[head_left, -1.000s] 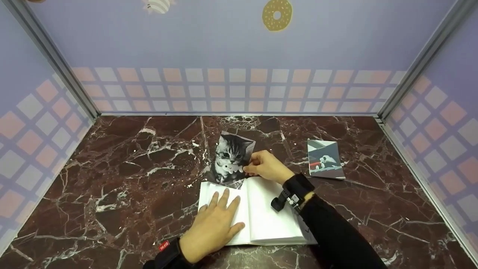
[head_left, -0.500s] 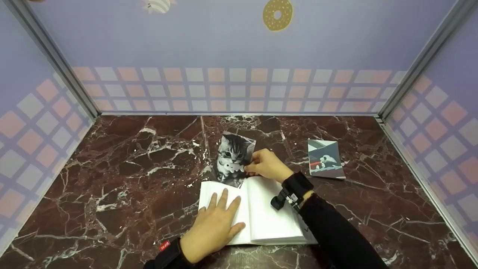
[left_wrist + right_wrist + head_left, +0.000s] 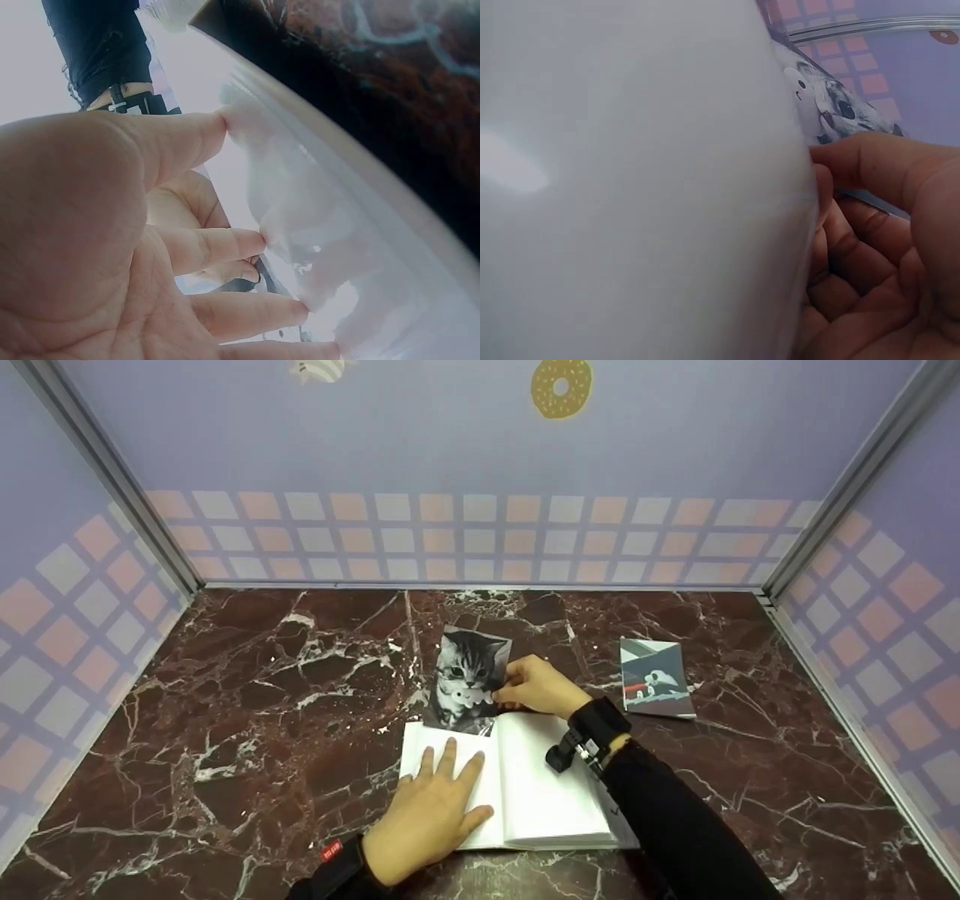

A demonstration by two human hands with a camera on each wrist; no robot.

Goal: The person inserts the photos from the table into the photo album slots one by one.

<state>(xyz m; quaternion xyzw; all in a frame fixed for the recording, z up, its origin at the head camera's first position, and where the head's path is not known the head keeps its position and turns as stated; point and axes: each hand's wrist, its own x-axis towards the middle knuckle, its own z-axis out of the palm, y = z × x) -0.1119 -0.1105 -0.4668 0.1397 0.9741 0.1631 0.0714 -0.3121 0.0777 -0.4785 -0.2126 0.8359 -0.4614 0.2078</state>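
Note:
An open photo album with glossy white pages lies in front of me in the head view. My left hand rests on its left page, fingers spread; in the left wrist view the fingertips touch the shiny page surface. My right hand, beyond the album's far edge, pinches the right edge of a black-and-white kitten photo between thumb and fingers. The photo's lower edge overlaps the top of the left page. In the right wrist view, the album page hides much of the photo.
A small stack of picture cards with a teal and white design lies to the right on the dark red marbled table. Patterned purple panels stand at the back and both sides.
The kitten photo has shifted slightly and straightened at the left page's top edge, its lower border now lying more evenly there. Both hands stay almost in place.

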